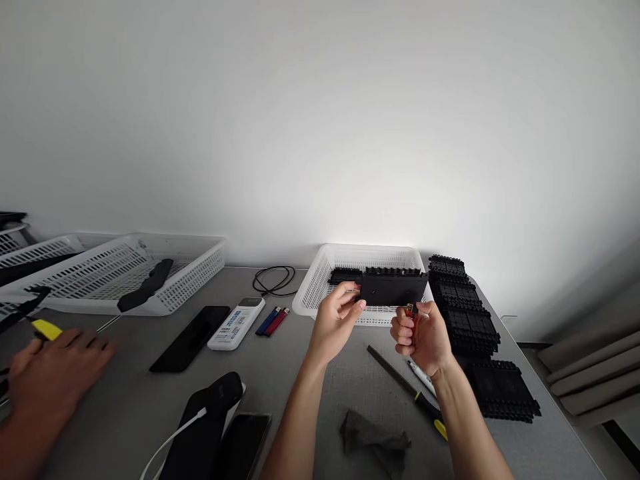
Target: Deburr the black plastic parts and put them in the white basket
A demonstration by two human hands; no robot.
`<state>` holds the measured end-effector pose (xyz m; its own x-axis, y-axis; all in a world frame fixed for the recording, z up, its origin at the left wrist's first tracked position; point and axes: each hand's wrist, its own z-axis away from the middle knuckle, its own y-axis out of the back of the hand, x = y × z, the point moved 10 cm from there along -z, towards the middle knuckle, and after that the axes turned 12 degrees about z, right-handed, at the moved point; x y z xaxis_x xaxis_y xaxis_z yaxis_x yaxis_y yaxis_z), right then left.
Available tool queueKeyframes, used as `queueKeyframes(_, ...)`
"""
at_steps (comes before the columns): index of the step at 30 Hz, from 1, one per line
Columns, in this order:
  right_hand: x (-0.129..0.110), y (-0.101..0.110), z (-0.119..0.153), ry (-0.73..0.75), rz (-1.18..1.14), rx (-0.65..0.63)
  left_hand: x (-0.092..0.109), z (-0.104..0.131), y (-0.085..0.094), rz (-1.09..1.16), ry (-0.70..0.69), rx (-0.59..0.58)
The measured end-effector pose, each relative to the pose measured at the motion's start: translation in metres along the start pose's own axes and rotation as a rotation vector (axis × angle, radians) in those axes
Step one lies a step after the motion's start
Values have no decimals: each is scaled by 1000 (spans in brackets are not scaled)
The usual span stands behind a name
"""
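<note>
A flat black plastic part point(393, 289) with a toothed upper edge is held up in front of a white basket point(310, 287). My left hand point(337, 320) grips its left end between thumb and fingers. Just below its right side, my right hand point(423, 335) is closed around an orange lighter point(413, 313), whose metal top sits close to the part's lower edge. No flame can be made out. Another black toothed part point(345, 275) lies inside the basket.
Stacked black parts point(473, 320) line the right table edge. A file point(395, 373), a marker point(423, 377) and a dark cloth point(373, 440) lie nearer. Two lighters point(273, 321), a power bank point(237, 325) and phones are leftward. Another person's hand point(57, 373) is at far left.
</note>
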<state>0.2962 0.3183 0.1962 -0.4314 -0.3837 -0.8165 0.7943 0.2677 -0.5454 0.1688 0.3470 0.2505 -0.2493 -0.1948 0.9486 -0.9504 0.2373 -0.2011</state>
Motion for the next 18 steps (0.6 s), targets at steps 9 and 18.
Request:
queueKeyframes(9, 0, -3, 2, -13, -3, -34, 1, 2, -3, -26, -11, -21)
queueKeyframes(18, 3, -6, 3, -45, -21, -78, -1, 1, -1, -12, -10, -3)
